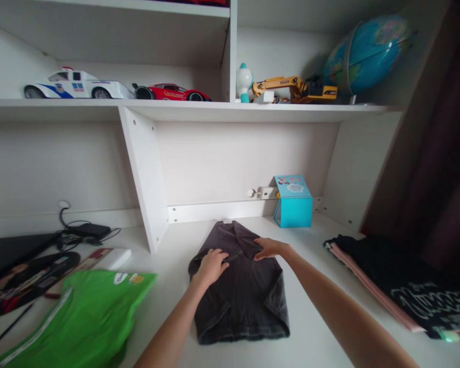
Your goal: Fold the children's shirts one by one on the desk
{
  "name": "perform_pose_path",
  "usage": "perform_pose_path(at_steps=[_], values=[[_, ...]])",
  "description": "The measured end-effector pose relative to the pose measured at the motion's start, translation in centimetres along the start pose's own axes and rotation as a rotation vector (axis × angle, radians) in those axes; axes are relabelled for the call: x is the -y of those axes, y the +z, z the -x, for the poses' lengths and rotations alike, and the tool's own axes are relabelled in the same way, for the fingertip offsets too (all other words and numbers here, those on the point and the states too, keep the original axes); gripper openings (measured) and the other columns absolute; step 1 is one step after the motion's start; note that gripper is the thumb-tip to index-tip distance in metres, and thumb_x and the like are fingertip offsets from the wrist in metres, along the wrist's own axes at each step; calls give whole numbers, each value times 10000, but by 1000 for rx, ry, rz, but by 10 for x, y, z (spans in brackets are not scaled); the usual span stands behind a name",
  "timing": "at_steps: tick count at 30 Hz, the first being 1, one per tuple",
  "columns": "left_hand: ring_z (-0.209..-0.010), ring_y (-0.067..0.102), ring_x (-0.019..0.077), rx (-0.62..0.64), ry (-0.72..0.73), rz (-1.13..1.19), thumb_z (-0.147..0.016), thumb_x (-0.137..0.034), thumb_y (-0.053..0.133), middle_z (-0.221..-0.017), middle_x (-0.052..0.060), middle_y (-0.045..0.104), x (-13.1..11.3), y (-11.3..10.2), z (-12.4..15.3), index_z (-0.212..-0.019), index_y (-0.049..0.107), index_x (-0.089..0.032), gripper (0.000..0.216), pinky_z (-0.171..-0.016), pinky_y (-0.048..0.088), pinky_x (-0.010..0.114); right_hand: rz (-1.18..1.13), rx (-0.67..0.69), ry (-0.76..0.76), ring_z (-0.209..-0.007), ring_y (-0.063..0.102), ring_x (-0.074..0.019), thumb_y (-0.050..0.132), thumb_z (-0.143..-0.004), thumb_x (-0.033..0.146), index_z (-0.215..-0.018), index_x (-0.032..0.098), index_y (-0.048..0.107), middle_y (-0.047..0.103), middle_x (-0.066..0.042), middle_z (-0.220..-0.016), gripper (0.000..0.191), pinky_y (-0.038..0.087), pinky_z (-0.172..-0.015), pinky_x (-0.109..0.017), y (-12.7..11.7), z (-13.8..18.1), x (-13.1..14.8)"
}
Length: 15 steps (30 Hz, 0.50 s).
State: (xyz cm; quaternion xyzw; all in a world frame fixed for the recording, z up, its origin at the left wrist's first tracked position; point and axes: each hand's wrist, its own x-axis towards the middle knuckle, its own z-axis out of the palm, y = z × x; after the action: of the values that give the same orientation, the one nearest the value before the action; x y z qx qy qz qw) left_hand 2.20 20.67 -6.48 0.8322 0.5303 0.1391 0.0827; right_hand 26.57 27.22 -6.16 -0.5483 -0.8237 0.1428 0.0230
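A dark grey T-shirt (241, 301) lies on the white desk with its sides turned inward and its collar toward the wall. My left hand (211, 266) rests on the left of its upper part, fingers slightly bent and thumb apart, beside a folded sleeve hem. At the upper right, my right hand (270, 248) has its thumb and fingers around a folded edge of the same shirt. Cloth shows between them, and the fingertips are partly hidden in the folds.
Left of the shirt lie a green garment (99, 306) and a black adapter (90, 231) with cables. A blue desk calendar (296, 212) stands behind, near a socket strip (268, 192). Folded dark clothing (391, 276) lies right. The shelf above holds toy vehicles (168, 93) and a globe (371, 53).
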Motion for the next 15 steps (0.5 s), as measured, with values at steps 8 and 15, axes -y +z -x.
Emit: perform_pose_path(at_steps=[8, 15], values=[[-744, 645, 183, -154, -275, 184, -816, -310, 515, -735, 22, 679, 30, -33, -38, -785, 653, -187, 187, -707, 465, 253, -108, -31, 206, -853, 587, -156, 527, -873, 332, -1035, 147, 567, 593, -40, -1012, 249, 503, -742, -343, -29, 10, -26], [-1200, 439, 266, -500, -662, 48, -858, -195, 395, -1320, 227, 421, 83, -57, -30, -1364, 212, -35, 562, -932, 390, 365, -93, -404, 519, -1065, 506, -231, 487, -890, 343, -1228, 176, 443, 481, -91, -1228, 379, 419, -891, -475, -52, 34, -53]])
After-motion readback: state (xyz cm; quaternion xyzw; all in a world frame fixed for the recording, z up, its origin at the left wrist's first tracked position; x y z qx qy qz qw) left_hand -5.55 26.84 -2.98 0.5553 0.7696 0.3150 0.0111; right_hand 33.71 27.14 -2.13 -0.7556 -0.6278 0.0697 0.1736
